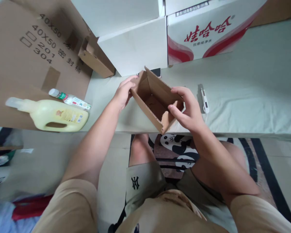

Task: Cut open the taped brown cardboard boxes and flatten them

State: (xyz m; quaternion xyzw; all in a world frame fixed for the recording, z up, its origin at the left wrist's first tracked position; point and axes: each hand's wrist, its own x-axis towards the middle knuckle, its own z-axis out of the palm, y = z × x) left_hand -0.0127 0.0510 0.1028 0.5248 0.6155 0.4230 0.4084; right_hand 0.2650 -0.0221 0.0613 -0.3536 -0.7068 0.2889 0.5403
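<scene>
An open-topped brown cardboard box [146, 106] is held tilted over the front edge of the cloth-covered table, its inside showing. My left hand [124, 92] grips its far left end, fingers partly hidden behind the wall. At the near right end, my right hand [188, 108] holds the box with thumb and fingers on the wall and a folded flap. A white utility knife [204, 101] lies on the table to the right of my right hand. Behind the box, a dark flat object [156, 72] is partly covered.
White boxes [135, 45] and a white-and-red carton [203, 38] line the back. At left are a large carton [21, 68], a small brown box [97, 61], a yellow jug [60, 115] and a small bottle [72, 99]. The pale tablecloth [247, 97] extends right.
</scene>
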